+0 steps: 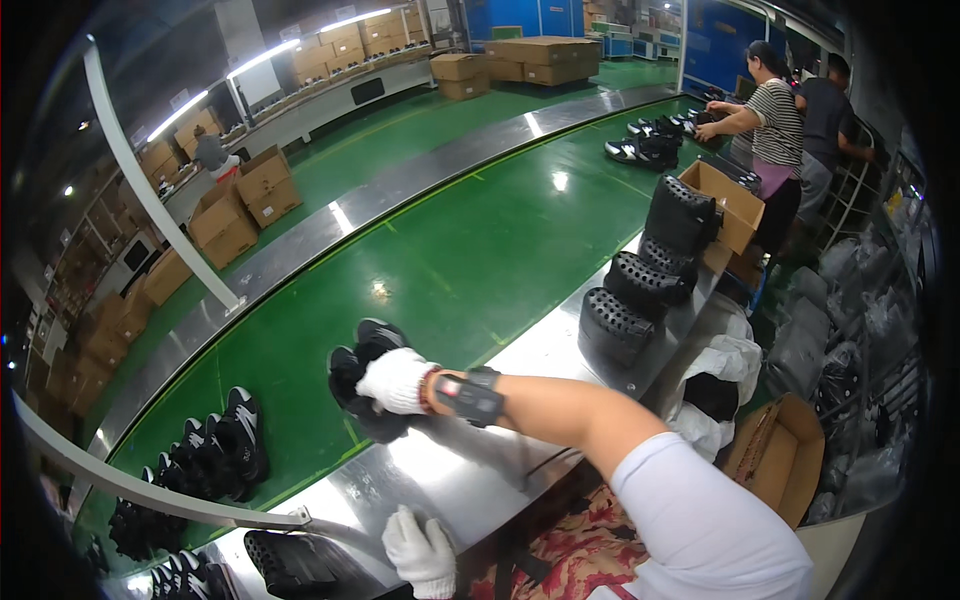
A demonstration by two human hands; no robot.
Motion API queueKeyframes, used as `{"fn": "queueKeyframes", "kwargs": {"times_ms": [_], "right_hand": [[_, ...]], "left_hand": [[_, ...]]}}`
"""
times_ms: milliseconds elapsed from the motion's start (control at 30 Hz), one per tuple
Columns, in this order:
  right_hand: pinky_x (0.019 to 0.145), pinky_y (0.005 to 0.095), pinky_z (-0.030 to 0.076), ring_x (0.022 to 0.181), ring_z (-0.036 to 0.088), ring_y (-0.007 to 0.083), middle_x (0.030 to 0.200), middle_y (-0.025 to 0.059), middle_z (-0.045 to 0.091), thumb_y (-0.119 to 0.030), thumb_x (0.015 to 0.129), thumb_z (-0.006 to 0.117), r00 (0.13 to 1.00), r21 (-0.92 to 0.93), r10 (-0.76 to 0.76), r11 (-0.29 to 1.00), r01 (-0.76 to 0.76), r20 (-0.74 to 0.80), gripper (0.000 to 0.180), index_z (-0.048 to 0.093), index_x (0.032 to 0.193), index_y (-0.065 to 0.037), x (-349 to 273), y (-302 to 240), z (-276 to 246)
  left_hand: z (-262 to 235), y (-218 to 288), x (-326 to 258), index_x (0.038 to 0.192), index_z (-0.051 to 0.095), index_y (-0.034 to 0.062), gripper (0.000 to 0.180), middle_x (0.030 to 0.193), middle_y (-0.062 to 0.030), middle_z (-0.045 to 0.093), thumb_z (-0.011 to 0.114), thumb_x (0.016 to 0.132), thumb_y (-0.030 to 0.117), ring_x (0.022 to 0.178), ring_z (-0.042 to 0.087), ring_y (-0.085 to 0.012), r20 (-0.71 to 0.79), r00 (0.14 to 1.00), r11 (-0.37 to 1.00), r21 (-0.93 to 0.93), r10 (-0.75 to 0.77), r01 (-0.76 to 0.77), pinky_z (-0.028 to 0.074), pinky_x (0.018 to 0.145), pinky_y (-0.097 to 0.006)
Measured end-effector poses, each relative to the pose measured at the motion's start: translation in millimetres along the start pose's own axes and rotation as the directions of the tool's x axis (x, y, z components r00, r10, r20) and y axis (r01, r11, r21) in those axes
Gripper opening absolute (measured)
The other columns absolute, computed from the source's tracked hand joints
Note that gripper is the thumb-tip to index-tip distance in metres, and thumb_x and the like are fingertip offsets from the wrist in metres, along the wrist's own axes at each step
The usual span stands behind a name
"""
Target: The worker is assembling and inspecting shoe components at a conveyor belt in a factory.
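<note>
When viewed from above, note black shoes grasped in right hand, projecting past its left side, and left hand, apart, loosely uncurled

Own body: right hand and left hand both wearing white fabric gloves.
Right arm is carrying a reddish bracelet and, just behind, a broad black band showing a small red patch; white sleeve is ending near the elbow; red-and-tan patterned clothing is showing beside it.
</note>
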State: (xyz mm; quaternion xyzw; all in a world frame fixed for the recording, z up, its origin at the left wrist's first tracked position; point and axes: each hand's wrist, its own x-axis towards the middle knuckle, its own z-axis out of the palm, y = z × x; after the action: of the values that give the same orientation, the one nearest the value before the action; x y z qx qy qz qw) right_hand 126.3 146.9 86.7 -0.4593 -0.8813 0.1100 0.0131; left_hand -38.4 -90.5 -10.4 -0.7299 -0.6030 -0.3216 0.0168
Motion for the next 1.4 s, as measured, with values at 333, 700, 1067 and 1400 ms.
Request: {"fn": "queueKeyframes", "kwargs": {"times_ms": [333, 700, 1067, 1400], "right_hand": [[0.076, 0.0446, 0.057, 0.087, 0.068, 0.0371, 0.106, 0.0155, 0.066, -0.019, 0.091, 0.065, 0.866, 0.241, -0.003, 0.96, 0.143, -0.5, 0.025, 0.064, 0.113, -0.009, -55, -35, 33], [0.102, 0.0494, 0.046, 0.121, 0.055, 0.0389, 0.128, 0.014, 0.061, -0.025, 0.08, 0.075, 0.905, 0.022, -0.14, 0.987, 0.162, -0.402, 0.037, 0.065, 0.112, -0.01, -192, -15, 101], [0.104, 0.0496, 0.045, 0.121, 0.054, 0.043, 0.124, 0.0175, 0.063, -0.013, 0.083, 0.067, 0.874, 0.108, -0.063, 0.985, 0.131, -0.482, 0.023, 0.066, 0.105, -0.005, -191, -11, 113], [0.094, 0.0504, 0.045, 0.109, 0.055, 0.0415, 0.109, 0.0184, 0.059, -0.012, 0.079, 0.068, 0.864, 0.083, -0.157, 0.971, 0.223, -0.478, 0.018, 0.061, 0.092, -0.002, -182, -10, 111]], "left_hand": [[-9, 1, 2, 0.116, 0.063, -0.0042, 0.038, 0.099, -0.0161, 0.064, 0.069, 0.08, 0.01, 0.091, 0.06, -0.0372, 0.059, 0.998, 0.998, -0.053, -0.028, 0.031, 0.05, 0.081, -0.046], [-8, 5, 6, 0.089, 0.062, 0.0031, 0.015, 0.081, -0.0111, 0.059, 0.07, 0.078, 0.01, 0.079, 0.06, -0.0334, -0.127, 0.99, 0.998, -0.003, 0.064, -0.065, 0.05, 0.072, -0.046], [4, 2, -3, 0.09, 0.061, 0.0037, 0.017, 0.081, -0.0114, 0.06, 0.067, 0.079, 0.015, 0.079, 0.06, -0.0316, -0.1, 0.995, 0.999, 0.044, -0.005, 0.01, 0.05, 0.072, -0.045], [0, 6, -7, 0.094, 0.06, 0.0018, 0.018, 0.083, -0.0124, 0.059, 0.065, 0.08, 0.012, 0.083, 0.06, -0.0314, -0.088, 0.996, 1.0, 0.006, -0.014, 0.015, 0.051, 0.075, -0.042]]}}
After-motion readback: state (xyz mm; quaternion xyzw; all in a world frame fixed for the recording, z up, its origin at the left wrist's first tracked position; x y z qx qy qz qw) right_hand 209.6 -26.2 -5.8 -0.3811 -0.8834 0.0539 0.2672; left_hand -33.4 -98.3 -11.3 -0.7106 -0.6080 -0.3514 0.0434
